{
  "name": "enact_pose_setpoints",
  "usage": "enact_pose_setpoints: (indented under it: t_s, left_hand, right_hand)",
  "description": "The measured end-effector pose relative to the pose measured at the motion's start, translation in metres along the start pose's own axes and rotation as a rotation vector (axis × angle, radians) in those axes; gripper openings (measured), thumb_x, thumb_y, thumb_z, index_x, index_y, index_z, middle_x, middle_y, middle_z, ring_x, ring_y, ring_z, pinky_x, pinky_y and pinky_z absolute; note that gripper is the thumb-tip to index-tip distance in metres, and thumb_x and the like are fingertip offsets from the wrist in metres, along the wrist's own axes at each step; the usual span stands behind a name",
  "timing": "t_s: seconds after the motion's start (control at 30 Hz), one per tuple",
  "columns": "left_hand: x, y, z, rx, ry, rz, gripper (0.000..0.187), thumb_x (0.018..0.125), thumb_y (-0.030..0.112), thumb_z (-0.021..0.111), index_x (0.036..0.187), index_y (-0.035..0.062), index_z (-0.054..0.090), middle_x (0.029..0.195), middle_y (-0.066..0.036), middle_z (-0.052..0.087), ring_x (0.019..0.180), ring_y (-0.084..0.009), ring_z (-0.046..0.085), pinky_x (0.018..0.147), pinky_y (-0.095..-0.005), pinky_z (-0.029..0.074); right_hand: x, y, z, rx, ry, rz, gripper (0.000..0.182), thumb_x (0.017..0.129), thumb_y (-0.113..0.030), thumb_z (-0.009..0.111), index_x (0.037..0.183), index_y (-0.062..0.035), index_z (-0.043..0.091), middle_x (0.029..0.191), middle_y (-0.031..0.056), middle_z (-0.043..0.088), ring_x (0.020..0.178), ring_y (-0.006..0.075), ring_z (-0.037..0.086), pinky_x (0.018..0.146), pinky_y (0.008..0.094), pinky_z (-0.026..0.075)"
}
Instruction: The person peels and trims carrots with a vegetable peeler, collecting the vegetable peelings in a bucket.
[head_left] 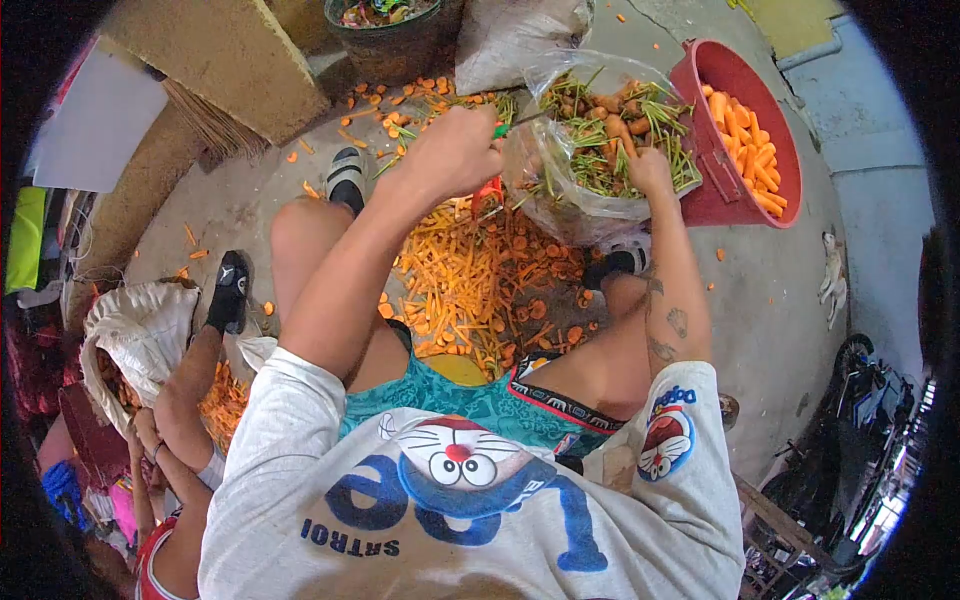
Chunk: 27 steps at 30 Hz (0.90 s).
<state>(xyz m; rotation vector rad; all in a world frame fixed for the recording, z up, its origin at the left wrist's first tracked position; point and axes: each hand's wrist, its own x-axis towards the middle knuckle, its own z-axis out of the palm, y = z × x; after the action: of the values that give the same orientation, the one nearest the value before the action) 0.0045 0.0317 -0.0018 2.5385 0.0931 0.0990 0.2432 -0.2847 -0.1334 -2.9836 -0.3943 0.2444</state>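
My left hand [455, 150] is closed around the green handle of a knife [501, 130], its thin blade pointing right toward the bag. My right hand [650, 170] reaches into a clear plastic bag [560, 215] of unpeeled carrots [608, 104] with green stem stubs [660, 110]. One finger is stretched out against the carrots; the others are partly hidden. Beside the bag, on the right, stands a tilted red tub [700, 165] holding peeled carrots [745, 140]. Below my hands lies a heap of carrot peels and cut ends [460, 275] between my legs.
A dark bucket of scraps [385, 45] and a white sack [515, 45] stand at the back. Loose carrot slices [375, 95] are scattered on the floor. At the lower left sits another person [180, 480] near an open white sack [140, 335]. A bicycle [855, 430] is at right.
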Motion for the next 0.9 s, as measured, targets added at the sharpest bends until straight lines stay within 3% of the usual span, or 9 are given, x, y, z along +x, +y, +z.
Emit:
enact_pose_setpoints:
  t_s: [0.07,0.2,0.27,0.4,0.47,0.53,0.57,0.7,0.9]
  left_hand:
    - [-0.002,-0.001,-0.001,-0.008,0.014,0.006,0.024,0.087,0.016,0.061,0.093,-0.0064,0.061,0.087,-0.035,0.065,0.087,-0.0507,0.065,0.078,-0.0575,0.051]
    - [-0.004,-0.004,-0.001,-0.012,0.027,0.008,0.024,0.086,0.016,0.062,0.096,-0.0066,0.062,0.087,-0.034,0.065,0.086,-0.0503,0.065,0.077,-0.0570,0.051]
    - [-0.003,-0.006,-0.002,-0.015,0.023,0.012,0.025,0.085,0.015,0.063,0.098,-0.0064,0.062,0.087,-0.034,0.066,0.086,-0.0502,0.065,0.077,-0.0570,0.051]
    - [0.001,-0.013,-0.006,-0.121,0.097,0.032,0.023,0.089,0.013,0.064,0.102,-0.0062,0.062,0.087,-0.031,0.067,0.086,-0.0464,0.066,0.076,-0.0504,0.052]
    - [0.007,-0.012,-0.006,-0.183,0.138,0.062,0.023,0.091,0.014,0.065,0.102,-0.0064,0.061,0.085,-0.028,0.067,0.083,-0.0427,0.068,0.075,-0.0473,0.052]
    - [0.014,-0.011,-0.006,-0.322,0.249,0.089,0.026,0.094,0.019,0.069,0.101,-0.0044,0.061,0.080,-0.016,0.069,0.078,-0.0270,0.067,0.075,-0.0412,0.052]
    - [0.019,-0.012,-0.001,-0.526,0.360,0.196,0.025,0.095,0.024,0.072,0.100,0.0016,0.063,0.075,-0.003,0.066,0.068,-0.0118,0.058,0.062,-0.0334,0.049]
    - [0.014,0.001,-0.006,-0.945,0.174,0.044,0.016,0.096,0.026,0.071,0.099,0.0101,0.066,0.073,0.006,0.062,0.055,-0.0025,0.045,0.049,-0.0210,0.033]
    - [0.010,0.017,0.015,-0.933,0.220,0.211,0.018,0.092,0.024,0.077,0.095,0.0074,0.069,0.079,0.005,0.065,0.065,-0.0033,0.055,0.056,-0.0240,0.045]
  right_hand:
    - [-0.010,-0.008,-0.004,0.067,-0.016,0.022,0.041,0.089,-0.030,0.063,0.112,0.0037,0.070,0.113,0.0305,0.068,0.111,0.0468,0.064,0.099,0.0512,0.050]
    - [-0.030,-0.021,-0.003,-0.025,0.320,-0.207,0.034,0.083,-0.015,0.071,0.116,-0.0036,0.072,0.106,0.0267,0.069,0.115,0.0405,0.063,0.100,0.0451,0.049]
    - [-0.042,-0.042,-0.032,0.273,0.391,-0.183,0.034,0.088,-0.020,0.070,0.118,-0.0038,0.071,0.105,0.0234,0.071,0.111,0.0409,0.065,0.095,0.0446,0.050]
    - [-0.068,-0.073,-0.075,0.865,0.426,-0.133,0.033,0.102,-0.025,0.057,0.117,0.0022,0.069,0.099,0.0146,0.074,0.090,0.0239,0.070,0.083,0.0361,0.052]
    - [-0.076,-0.077,-0.081,0.955,0.351,-0.064,0.033,0.104,-0.021,0.053,0.118,0.0049,0.068,0.099,0.0097,0.073,0.088,0.0172,0.067,0.082,0.0323,0.052]
    - [-0.098,-0.091,-0.077,1.473,0.201,-0.094,0.033,0.103,-0.017,0.054,0.120,0.0083,0.066,0.103,0.0082,0.071,0.089,0.0190,0.067,0.084,0.0308,0.052]
    - [-0.106,-0.097,-0.075,1.577,0.110,-0.071,0.034,0.102,-0.014,0.053,0.124,0.0106,0.063,0.112,0.0105,0.069,0.097,0.0191,0.066,0.089,0.0300,0.051]
    - [-0.125,-0.115,-0.058,1.854,-0.151,-0.034,0.036,0.103,-0.010,0.050,0.129,0.0116,0.059,0.130,0.0158,0.064,0.119,0.0206,0.062,0.105,0.0331,0.046]
    - [-0.158,-0.142,-0.070,1.866,-0.332,-0.146,0.039,0.104,-0.015,0.049,0.133,0.0104,0.056,0.129,0.0154,0.064,0.117,0.0209,0.063,0.102,0.0338,0.049]
